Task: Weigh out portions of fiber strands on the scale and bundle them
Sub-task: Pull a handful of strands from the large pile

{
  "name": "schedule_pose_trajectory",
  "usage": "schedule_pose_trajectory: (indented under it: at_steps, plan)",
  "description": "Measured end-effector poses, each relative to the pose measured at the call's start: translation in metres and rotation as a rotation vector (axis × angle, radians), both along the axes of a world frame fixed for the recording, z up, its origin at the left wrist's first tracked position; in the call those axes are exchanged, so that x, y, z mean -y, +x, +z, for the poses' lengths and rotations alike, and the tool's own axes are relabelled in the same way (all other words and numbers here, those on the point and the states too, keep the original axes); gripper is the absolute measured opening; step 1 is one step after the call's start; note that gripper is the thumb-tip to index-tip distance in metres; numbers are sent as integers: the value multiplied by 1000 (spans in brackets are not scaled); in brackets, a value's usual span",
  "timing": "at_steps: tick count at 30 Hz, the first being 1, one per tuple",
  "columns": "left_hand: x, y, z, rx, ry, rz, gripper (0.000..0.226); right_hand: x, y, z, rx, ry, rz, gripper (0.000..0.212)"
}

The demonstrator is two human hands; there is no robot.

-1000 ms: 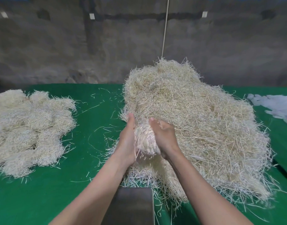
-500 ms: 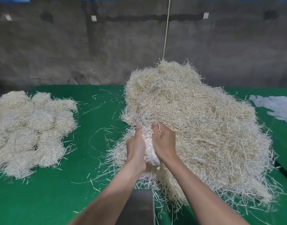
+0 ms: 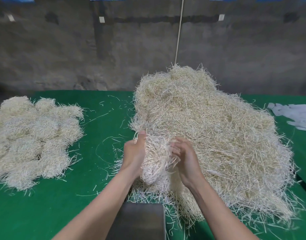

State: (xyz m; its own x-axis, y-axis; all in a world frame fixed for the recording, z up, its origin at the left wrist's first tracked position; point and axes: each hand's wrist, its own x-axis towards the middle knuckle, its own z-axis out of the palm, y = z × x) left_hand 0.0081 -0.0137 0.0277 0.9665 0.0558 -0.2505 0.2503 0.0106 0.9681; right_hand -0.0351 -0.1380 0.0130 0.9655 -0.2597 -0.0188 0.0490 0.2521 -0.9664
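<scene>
- Gathering a portion of strands point(image 3: 155, 161) looks like the step in hand. The left hand point(image 3: 134, 153) cups it with fingers curled round its left side, and the right hand point(image 3: 187, 160) grips the other side, its fingertips blurred.
- That portion is held just above the near-left fringe of the loose heap point(image 3: 218, 135), which covers the middle and right of the counter point(image 3: 44, 213).
- A pile of bundles point(image 3: 32, 139) lies along the left edge, so some portions seem finished. The heap is large, so much weighing likely remains.
- What I take for the scale point(image 3: 140, 220), a dark plate at the near edge, does not yet carry this portion.
- A green strip between bundles and heap carries only stray strands and gives room to move. White sheets point(image 3: 296, 116) sit at the right edge.
</scene>
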Motion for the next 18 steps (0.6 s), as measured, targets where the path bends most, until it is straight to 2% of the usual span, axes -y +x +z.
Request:
schedule_pose_trajectory:
  at_steps: [2,3,5,6,8,10,12,15,18]
  plan:
    - [5,-7,3,78,140,-120,85,5,2,6,57,-154,27,60]
    - [12,-14,9,104,121,-205,89,-2,2,10,88,-294,92,66]
    - [20,-17,13,69,47,-307,91,-16,3,14,91,-547,173,62]
    - [18,-15,15,16,-44,-296,90,-18,6,17,80,-572,136,57]
    - [8,-11,17,-78,-292,-207,89,-11,12,20,69,-477,-44,43]
    - [1,-17,12,-63,-330,-138,89,-1,15,20,43,-372,-214,22]
    - [6,-33,8,-136,-335,-174,85,1,19,22,68,-349,-308,23]
    - [16,-30,8,-242,-501,-137,61,-17,12,8,204,-629,-351,24]
    - [14,-6,12,-209,-451,185,38,-50,-9,-13,293,-882,-272,24]
